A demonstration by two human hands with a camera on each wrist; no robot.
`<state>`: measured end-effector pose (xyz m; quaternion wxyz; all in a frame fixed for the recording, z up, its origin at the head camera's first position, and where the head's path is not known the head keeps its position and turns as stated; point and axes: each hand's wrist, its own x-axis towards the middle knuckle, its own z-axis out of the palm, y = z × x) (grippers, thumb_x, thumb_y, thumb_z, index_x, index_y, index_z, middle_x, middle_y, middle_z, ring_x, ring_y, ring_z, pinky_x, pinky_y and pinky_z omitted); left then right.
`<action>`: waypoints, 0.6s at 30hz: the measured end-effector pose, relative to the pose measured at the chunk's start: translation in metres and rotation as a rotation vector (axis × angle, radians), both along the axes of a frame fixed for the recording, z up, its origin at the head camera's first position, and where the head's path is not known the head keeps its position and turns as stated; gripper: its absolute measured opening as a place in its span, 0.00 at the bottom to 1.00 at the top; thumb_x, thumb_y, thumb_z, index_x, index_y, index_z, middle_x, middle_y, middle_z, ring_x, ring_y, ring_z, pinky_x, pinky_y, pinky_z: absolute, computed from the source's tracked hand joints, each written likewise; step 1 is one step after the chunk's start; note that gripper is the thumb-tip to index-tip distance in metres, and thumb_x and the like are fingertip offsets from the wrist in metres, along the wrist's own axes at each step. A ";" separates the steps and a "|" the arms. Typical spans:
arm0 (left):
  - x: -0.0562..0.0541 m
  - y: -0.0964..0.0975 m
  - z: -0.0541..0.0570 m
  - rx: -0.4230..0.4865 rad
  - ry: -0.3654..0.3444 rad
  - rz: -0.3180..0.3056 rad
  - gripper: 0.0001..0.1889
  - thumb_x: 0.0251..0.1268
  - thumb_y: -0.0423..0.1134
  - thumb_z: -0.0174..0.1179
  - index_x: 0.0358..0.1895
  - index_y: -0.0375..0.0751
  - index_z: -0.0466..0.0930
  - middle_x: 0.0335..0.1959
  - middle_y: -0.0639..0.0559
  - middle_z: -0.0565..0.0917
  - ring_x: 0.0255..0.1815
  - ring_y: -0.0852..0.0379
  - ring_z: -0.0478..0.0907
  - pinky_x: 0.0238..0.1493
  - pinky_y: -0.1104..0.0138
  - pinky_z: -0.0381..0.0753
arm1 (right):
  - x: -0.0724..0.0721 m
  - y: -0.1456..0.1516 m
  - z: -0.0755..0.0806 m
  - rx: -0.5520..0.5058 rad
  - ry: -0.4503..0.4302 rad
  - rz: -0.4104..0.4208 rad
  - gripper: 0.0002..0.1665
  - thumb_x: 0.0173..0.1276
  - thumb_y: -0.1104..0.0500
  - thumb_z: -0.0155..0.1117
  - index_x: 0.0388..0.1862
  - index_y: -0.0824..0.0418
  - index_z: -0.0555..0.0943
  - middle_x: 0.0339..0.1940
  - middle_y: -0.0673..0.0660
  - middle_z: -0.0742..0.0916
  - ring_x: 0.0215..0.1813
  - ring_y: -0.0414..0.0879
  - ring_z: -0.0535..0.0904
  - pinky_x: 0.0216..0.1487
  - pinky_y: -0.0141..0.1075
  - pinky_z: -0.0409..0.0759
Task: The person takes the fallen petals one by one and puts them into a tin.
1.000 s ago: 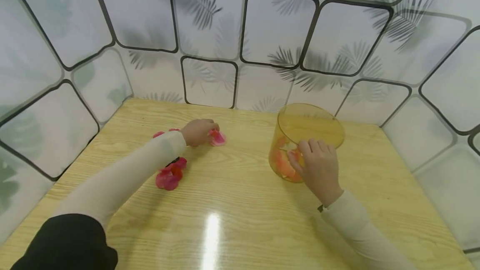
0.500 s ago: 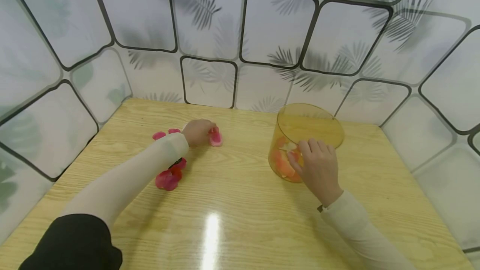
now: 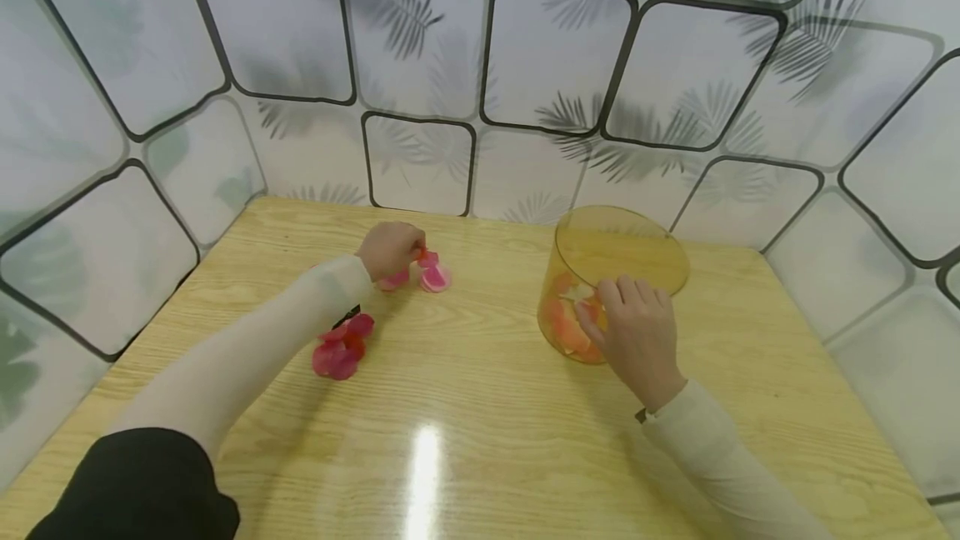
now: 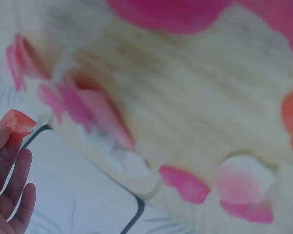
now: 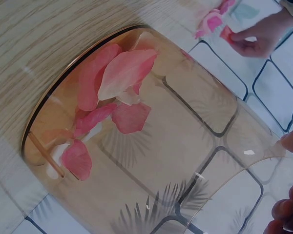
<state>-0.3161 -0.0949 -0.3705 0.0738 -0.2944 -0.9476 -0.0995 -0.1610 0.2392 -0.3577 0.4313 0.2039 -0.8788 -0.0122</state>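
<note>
My left hand (image 3: 390, 250) pinches a red-orange petal (image 4: 17, 124) between thumb and fingers, held up off the table in the left wrist view. Just beyond it, a pink-and-white petal (image 3: 434, 277) lies on the wood, with another pink petal (image 3: 394, 279) under the hand. My right hand (image 3: 640, 336) holds the near rim of a see-through amber cylinder container (image 3: 553, 282), its thumb outside the wall and its fingertips over the rim. Inside, pink and whitish petals (image 5: 124, 73) lie piled at the bottom, beside a thin brownish strip (image 5: 46, 153).
A heap of dark pink and red petals (image 3: 341, 352) lies nearer on the wooden table (image 3: 480, 423), below the left forearm. More loose pink petals (image 4: 185, 184) show in the left wrist view. Patterned white panels (image 3: 420, 165) stand along the back and sides.
My left hand has shifted slightly back and left, lifting a red-orange petal away from the pink-and-white one. My right hand and the container have stayed still.
</note>
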 end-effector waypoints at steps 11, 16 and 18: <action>0.002 0.050 0.069 0.167 0.051 -0.056 0.06 0.62 0.36 0.60 0.37 0.40 0.84 0.35 0.47 0.87 0.38 0.52 0.82 0.44 0.60 0.80 | -0.001 0.001 -0.001 -0.017 0.008 -0.003 0.16 0.54 0.53 0.64 0.24 0.63 0.71 0.17 0.57 0.73 0.17 0.53 0.68 0.20 0.39 0.59; 0.017 0.094 0.093 0.203 0.097 -0.161 0.06 0.64 0.38 0.58 0.39 0.42 0.83 0.37 0.49 0.86 0.38 0.54 0.82 0.44 0.62 0.79 | -0.001 0.000 -0.001 -0.030 0.002 0.005 0.15 0.53 0.54 0.65 0.24 0.63 0.71 0.17 0.57 0.73 0.18 0.52 0.68 0.21 0.39 0.60; 0.027 0.111 0.099 0.209 0.110 -0.216 0.06 0.65 0.39 0.58 0.38 0.43 0.83 0.37 0.50 0.86 0.38 0.55 0.81 0.44 0.63 0.79 | -0.001 0.000 -0.001 -0.032 0.000 0.008 0.15 0.53 0.54 0.65 0.25 0.63 0.72 0.17 0.57 0.73 0.18 0.53 0.69 0.21 0.39 0.61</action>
